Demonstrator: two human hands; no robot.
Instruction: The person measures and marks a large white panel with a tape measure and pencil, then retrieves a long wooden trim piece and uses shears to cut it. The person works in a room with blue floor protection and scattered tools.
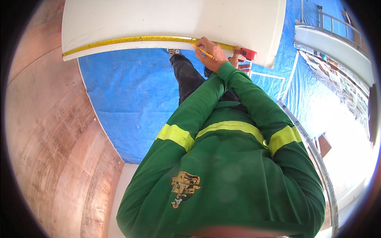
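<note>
Yellow is what I steer by here: a yellow measuring tape [135, 40] lies stretched along the near edge of a white board [170, 18] at the far side of the scene, its long axis running left to right, from the board's left corner to the red tape case [249, 53] near the right corner.

Both arms in green sleeves cross in front of me and meet at the right end of that tape. The left hand [212, 53] is wrapped tight around a yellow pencil [204, 51], its grip fully closed, the tip pointing left and touching the board just beside the tape. The right hand [237, 58] sits just beside it, under the board's edge, its fingers closed against the red tape case; I judge that it pins the case to the board, though most of the hand is hidden behind the left wrist.

So the tape's free length lies entirely to the left of both hands, well apart from them at its far end, and the pencil hand is the nearer one to it.

Below the board a blue tarpaulin [119, 103] covers the floor, with a reddish plywood sheet [47, 131] on the left.
</note>
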